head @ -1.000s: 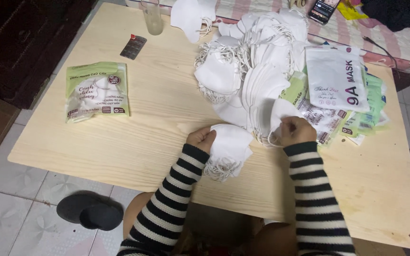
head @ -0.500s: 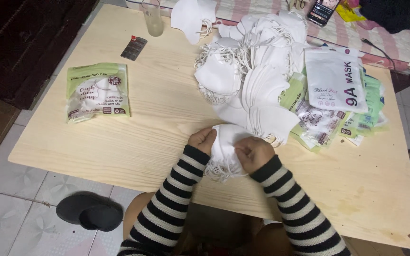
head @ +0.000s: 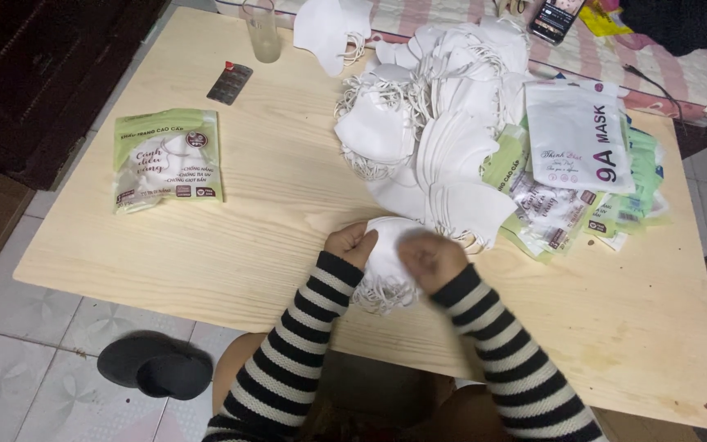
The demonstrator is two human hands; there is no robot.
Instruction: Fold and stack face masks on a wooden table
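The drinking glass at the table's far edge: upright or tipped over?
Upright. The glass stands on its base on the table, rim upward.

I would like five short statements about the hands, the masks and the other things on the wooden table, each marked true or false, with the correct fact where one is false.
1. Both hands, the left hand and the right hand, are on a small stack of white masks at the near edge of the table. True.
2. The green packet lies under the mask heap. False: it lies alone, on the left part of the table.
3. A clear drinking glass stands near the far edge. True.
4. The dark shoe rests on the table. False: it is on the floor.
5. The sleeves are plain white. False: they are striped black and white.
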